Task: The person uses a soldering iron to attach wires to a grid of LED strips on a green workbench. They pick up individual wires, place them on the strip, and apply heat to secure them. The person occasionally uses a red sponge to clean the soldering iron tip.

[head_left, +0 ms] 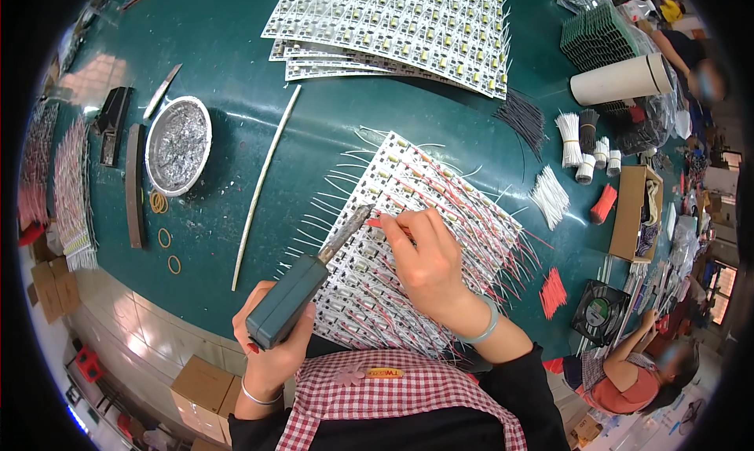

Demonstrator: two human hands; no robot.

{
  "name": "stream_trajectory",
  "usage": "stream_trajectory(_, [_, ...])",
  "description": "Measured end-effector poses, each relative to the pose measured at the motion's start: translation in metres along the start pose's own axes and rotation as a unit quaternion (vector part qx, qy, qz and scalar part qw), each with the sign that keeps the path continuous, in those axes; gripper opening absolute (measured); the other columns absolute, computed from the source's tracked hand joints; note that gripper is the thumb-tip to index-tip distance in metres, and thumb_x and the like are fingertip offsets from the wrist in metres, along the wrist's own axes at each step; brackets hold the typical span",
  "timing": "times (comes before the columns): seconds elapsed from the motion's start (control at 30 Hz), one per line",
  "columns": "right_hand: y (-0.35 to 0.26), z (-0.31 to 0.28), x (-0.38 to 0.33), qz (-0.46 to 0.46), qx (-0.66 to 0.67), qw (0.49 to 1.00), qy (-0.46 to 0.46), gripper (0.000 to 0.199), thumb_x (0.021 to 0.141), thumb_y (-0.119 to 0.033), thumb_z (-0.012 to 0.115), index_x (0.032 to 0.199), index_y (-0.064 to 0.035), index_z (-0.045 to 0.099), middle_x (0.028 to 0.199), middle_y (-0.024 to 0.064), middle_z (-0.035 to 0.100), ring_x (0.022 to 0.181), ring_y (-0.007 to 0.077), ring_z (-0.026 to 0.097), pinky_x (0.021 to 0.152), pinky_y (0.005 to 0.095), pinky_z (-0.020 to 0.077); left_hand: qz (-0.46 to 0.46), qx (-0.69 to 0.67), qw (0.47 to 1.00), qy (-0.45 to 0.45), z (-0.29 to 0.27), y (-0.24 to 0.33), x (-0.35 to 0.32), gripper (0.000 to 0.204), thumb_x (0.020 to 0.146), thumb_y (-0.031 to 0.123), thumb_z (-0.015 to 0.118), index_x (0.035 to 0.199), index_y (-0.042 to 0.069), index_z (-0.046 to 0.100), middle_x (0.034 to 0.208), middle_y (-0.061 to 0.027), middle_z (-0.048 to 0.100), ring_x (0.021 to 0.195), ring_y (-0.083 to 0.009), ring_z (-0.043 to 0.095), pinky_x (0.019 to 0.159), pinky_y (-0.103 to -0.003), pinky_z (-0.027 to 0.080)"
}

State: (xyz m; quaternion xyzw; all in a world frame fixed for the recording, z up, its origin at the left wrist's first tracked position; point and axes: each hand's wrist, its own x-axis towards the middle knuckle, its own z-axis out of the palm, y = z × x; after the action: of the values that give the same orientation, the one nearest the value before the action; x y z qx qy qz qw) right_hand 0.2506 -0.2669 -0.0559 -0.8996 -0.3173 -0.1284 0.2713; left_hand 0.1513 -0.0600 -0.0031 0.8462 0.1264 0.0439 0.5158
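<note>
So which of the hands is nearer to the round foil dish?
Left. The left hand, holding the soldering iron, is below and right of the foil dish; the right hand is farther right, on the circuit board panel.

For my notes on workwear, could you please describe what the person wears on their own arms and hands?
Both hands are bare, without gloves. The left hand has a thin silver bangle at the wrist and red-painted nails. The right hand has a pale green bangle at the wrist. Black sleeves are pushed up the forearms, above a red-and-white checked apron.
</note>
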Motion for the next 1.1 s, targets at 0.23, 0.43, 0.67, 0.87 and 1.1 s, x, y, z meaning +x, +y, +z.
stream_trajectory(0.23, [-0.002,-0.002,0.002,0.003,-0.004,1.000,-0.014,0.030,0.075,0.000,0.067,0.104,0.0068,0.066,0.090,0.0092,0.055,0.080,0.0227,0.055,0.057,0.0303,0.0463,-0.009,-0.030,0.999,0.019,0.006,-0.007,-0.003,0.017,0.072,-0.008,0.074,0.087,-0.005,0.067,0.083,-0.0112,0.066,0.070,-0.0190,0.062,0.062,-0.029,0.049])
stream_trajectory(0.43, [-0.002,-0.003,0.002,0.001,-0.006,1.000,-0.019,0.031,0.075,0.000,0.067,0.105,0.0073,0.066,0.090,0.0091,0.055,0.080,0.0226,0.055,0.058,0.0305,0.0466,0.008,-0.007,1.000,0.011,0.005,-0.006,-0.002,0.016,0.073,-0.008,0.074,0.086,-0.004,0.067,0.077,-0.0104,0.064,0.066,-0.0186,0.061,0.060,-0.028,0.048])
stream_trajectory(0.67, [-0.003,-0.004,0.003,0.004,-0.008,1.000,-0.019,0.031,0.074,0.000,0.068,0.104,0.0069,0.067,0.090,0.0091,0.055,0.080,0.0225,0.055,0.058,0.0304,0.0469,-0.011,0.002,1.000,0.009,0.000,-0.002,-0.004,0.015,0.074,-0.005,0.074,0.087,-0.005,0.068,0.080,-0.0104,0.064,0.066,-0.0172,0.061,0.061,-0.027,0.048])
stream_trajectory(0.87, [-0.004,-0.003,0.003,0.009,-0.012,1.000,-0.021,0.031,0.075,0.000,0.068,0.104,0.0064,0.067,0.089,0.0090,0.055,0.081,0.0225,0.056,0.059,0.0312,0.0476,-0.026,-0.009,1.000,0.010,-0.004,0.000,-0.006,0.020,0.075,-0.004,0.074,0.094,-0.005,0.070,0.089,-0.0111,0.066,0.074,-0.0163,0.064,0.066,-0.027,0.050])
stream_trajectory(1.1, [-0.008,-0.007,0.000,-0.024,0.016,0.999,0.018,0.037,0.070,0.000,0.067,0.106,0.0080,0.066,0.094,0.0109,0.059,0.083,0.0244,0.057,0.061,0.0330,0.0475,-0.048,-0.016,0.999,0.012,-0.007,0.000,-0.011,0.023,0.075,-0.004,0.075,0.097,-0.005,0.069,0.094,-0.0107,0.067,0.079,-0.0157,0.064,0.069,-0.027,0.051])
